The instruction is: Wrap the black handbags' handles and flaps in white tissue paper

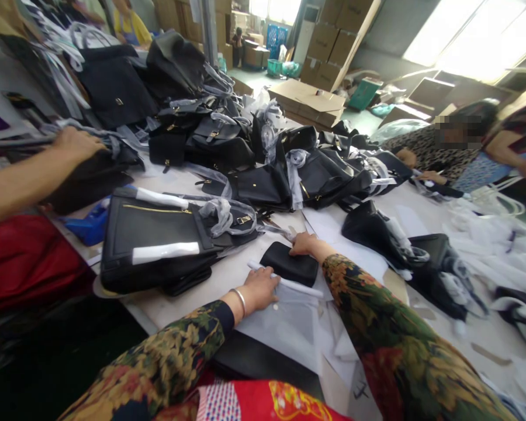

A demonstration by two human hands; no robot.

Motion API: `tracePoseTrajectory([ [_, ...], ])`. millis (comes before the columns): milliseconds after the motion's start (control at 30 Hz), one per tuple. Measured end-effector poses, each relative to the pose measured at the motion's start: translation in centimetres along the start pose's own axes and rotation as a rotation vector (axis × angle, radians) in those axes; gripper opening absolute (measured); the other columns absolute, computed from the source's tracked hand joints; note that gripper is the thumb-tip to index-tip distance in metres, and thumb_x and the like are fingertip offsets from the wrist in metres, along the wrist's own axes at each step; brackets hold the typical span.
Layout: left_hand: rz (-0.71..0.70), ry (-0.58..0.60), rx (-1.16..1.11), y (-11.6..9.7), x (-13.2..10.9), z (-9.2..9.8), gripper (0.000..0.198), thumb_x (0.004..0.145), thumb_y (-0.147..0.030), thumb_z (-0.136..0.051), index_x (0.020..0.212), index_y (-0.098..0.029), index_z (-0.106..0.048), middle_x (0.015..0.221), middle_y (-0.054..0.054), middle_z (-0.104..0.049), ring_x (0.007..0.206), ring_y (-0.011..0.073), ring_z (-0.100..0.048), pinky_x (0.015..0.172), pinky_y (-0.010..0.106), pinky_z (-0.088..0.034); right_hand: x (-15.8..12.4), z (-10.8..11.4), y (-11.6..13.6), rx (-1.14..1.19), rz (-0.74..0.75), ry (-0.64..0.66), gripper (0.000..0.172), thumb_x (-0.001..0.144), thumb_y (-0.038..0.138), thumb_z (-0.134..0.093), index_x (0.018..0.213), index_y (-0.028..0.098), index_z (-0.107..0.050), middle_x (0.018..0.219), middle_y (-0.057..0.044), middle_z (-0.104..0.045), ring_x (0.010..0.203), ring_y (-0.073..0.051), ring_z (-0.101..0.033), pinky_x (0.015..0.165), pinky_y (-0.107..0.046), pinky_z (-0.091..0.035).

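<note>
My left hand (259, 287), with a bangle at the wrist, has its fingers curled on the upper edge of a clear plastic bag (284, 327). A white paper roll (300, 287) lies along that edge, beside the fingers. Just beyond it is a small black pouch (284, 263). My right hand (305, 243) is closed on the far right corner of this pouch; its fingertips are partly hidden. Left of the pouch lies a black backpack (158, 234) with a gold zip, white wrapping strips and plastic-covered straps. A dark flat piece (267, 359) shows under the plastic bag.
Several black bags (228, 140) are heaped across the table's far side. More wrapped bags (438, 263) lie at right among white sheets. Another person's arm (30, 175) reaches in from the left, holding bag straps. Co-workers (460, 140) work at the right end. Cardboard boxes (333, 41) stand behind.
</note>
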State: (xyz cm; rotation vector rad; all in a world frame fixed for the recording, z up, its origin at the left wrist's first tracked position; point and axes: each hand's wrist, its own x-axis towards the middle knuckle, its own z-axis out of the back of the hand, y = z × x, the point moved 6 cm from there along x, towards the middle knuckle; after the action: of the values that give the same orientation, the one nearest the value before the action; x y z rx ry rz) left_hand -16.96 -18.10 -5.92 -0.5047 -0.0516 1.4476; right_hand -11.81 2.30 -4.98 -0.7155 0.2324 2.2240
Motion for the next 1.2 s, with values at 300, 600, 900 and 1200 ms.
tracePoseTrajectory([
  [300, 0.001, 0.019, -0.006, -0.1, 0.0, 0.1, 0.059, 0.082, -0.05, -0.067, 0.135, -0.028, -0.053, 0.133, 0.016, -0.049, 0.116, 0.0361, -0.052, 0.092, 0.05, -0.045, -5.7, 5.1, 0.6, 0.257, 0.179, -0.081, 0.047, 0.078, 0.037, -0.073, 0.121, 0.022, -0.065, 0.095, -0.003, -0.072, 0.082, -0.018, -0.066, 0.073, -0.025, -0.048],
  [600, -0.012, -0.005, 0.0, -0.2, 0.0, -0.2, 0.06, 0.082, -0.05, -0.066, 0.136, -0.026, -0.054, 0.134, 0.018, -0.048, 0.116, 0.037, -0.052, 0.091, 0.05, -0.046, -10.5, -0.8, 0.8, 0.547, 0.159, -0.362, 0.031, 0.083, 0.02, -0.064, 0.112, 0.021, -0.072, 0.097, -0.005, -0.076, 0.09, -0.021, -0.068, 0.084, -0.03, -0.051],
  [900, -0.046, -0.028, -0.013, -0.1, 0.3, -1.0, 0.057, 0.082, -0.048, -0.066, 0.132, -0.021, -0.06, 0.138, 0.016, -0.054, 0.127, 0.0388, -0.046, 0.101, 0.049, -0.043, -14.9, -5.3, 4.5, 0.704, 0.227, -0.418, 0.019, 0.079, 0.02, -0.068, 0.095, 0.023, -0.077, 0.088, -0.003, -0.077, 0.081, -0.021, -0.07, 0.076, -0.031, -0.052],
  [1200, -0.13, 0.001, -0.043, 0.1, -4.5, 1.3, 0.062, 0.078, -0.044, -0.072, 0.134, -0.024, -0.055, 0.143, 0.015, -0.052, 0.127, 0.0361, -0.047, 0.103, 0.053, -0.039, -16.0, -11.4, 4.6, 1.04, 0.135, -0.351, 0.023, 0.078, 0.033, -0.071, 0.097, 0.022, -0.076, 0.097, -0.006, -0.077, 0.092, -0.025, -0.071, 0.086, -0.038, -0.055],
])
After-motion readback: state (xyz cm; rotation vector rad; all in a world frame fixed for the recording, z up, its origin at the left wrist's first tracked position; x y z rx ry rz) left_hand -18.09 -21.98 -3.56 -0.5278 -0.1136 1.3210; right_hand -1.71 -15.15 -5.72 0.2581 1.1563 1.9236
